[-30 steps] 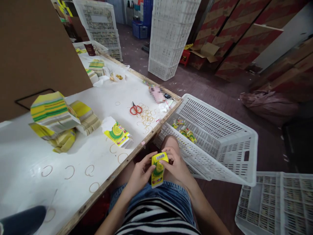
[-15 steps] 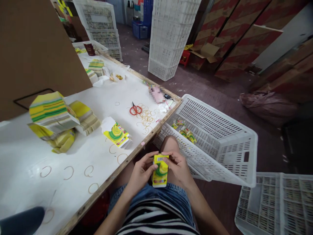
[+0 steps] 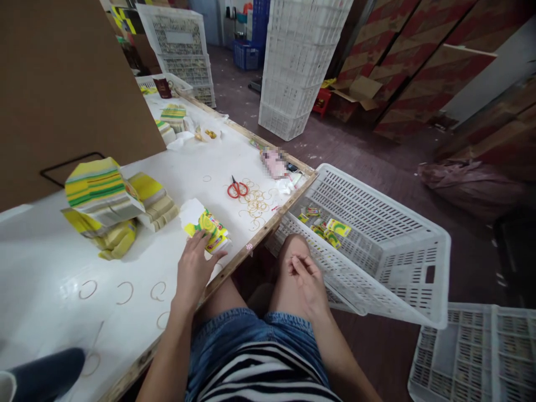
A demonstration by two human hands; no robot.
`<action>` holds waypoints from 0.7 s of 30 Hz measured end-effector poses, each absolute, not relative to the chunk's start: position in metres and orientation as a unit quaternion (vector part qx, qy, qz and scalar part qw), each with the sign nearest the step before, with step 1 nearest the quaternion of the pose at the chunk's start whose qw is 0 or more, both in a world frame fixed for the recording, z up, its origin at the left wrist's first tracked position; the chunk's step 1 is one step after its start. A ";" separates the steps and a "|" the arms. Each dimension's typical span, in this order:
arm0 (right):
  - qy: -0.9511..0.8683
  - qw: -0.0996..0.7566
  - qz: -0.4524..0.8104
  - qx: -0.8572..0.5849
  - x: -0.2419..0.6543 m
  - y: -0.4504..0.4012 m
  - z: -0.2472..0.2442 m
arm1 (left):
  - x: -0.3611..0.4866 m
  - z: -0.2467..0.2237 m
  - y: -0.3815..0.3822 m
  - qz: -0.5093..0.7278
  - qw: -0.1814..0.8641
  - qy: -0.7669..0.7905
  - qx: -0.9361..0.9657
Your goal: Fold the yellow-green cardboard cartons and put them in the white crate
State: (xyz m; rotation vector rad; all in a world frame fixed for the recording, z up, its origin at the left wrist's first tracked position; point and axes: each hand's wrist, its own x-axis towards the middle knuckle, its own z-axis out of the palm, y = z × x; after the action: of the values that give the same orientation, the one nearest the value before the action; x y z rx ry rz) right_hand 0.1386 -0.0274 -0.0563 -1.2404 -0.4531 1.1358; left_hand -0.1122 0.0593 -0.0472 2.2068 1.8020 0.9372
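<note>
Yellow-green printed cartons [image 3: 216,226]: on table [image 3: 142,259], partly covered by left hand | Left hand [image 3: 193,263]: fingers and thumb spread over them | Right hand [image 3: 310,279]: above thigh [image 3: 288,296], fingertips pressed together; cannot tell whether anything small is between | White crate [image 3: 393,201]: small boxes [image 3: 338,227] inside, fine print unreadable | Navy object [image 3: 50,371]: cut off lower left, unidentifiable

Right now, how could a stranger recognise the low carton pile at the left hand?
Find the white table with a wooden edge. Between the large yellow bundles and the red-handled scissors, near that edge, lies a yellow-and-green carton pile. Unlike the bundles, it is low, with the left hand over it.
</note>
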 end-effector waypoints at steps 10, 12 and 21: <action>-0.230 0.608 0.573 -0.500 0.120 -0.031 -0.042 | -0.099 -0.023 0.040 0.394 0.018 0.609 0.688; -0.239 0.586 0.614 -0.472 0.116 -0.033 -0.037 | -0.087 -0.021 0.024 0.457 0.045 0.538 0.707; -0.292 0.576 0.505 -0.573 0.132 -0.036 -0.046 | -0.038 -0.038 -0.016 0.497 0.346 0.349 0.715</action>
State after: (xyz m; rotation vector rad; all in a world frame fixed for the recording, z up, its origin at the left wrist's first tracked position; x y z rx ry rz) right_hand 0.1323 -0.0359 -0.0459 -1.3414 -0.6837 1.1832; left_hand -0.0378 -0.0163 -0.0380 1.8562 0.9055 1.2895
